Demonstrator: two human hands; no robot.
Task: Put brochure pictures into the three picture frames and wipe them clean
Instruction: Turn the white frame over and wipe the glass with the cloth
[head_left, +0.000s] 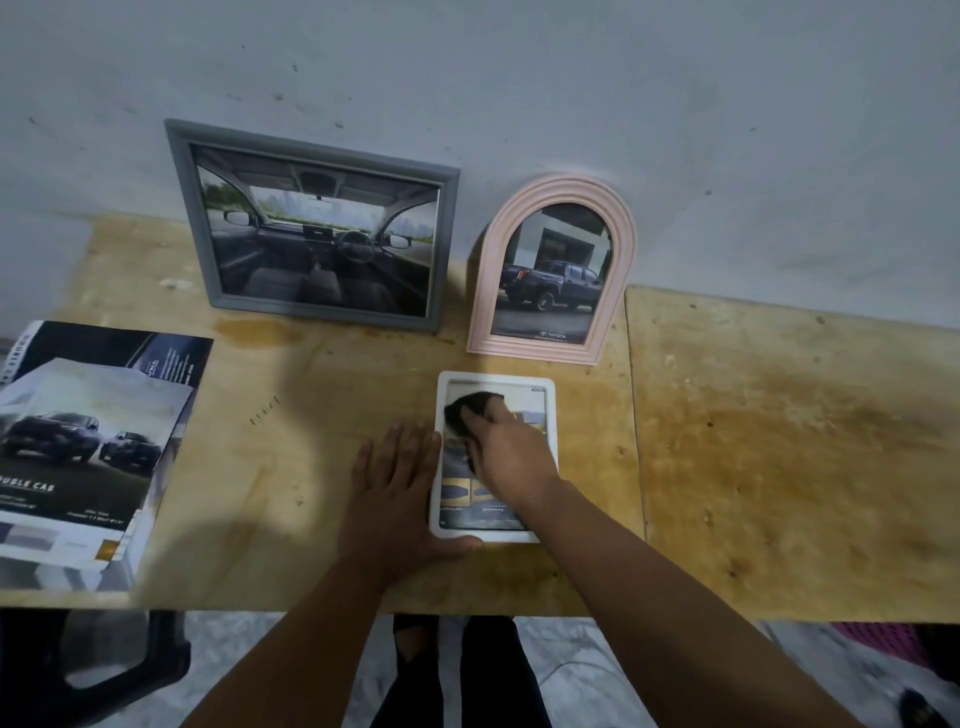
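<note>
Nearest to you, your left hand (400, 483) lies flat with fingers spread, pressing on the table (779, 441) against the white frame (549, 387) so it doesn't slide, thumb hooked along its bottom edge. Your right hand (506, 447) has its grip curled over a dark cloth (470, 410), rubbing the glass; there's a brochure picture already inside that frame. Off to the left sits the brochure stack (88, 452). Further back, the pink arched frame (621, 244) holds a truck shot and the grey frame (192, 218) a dashboard shot, both leaning on the wall, looks like they're done.
</note>
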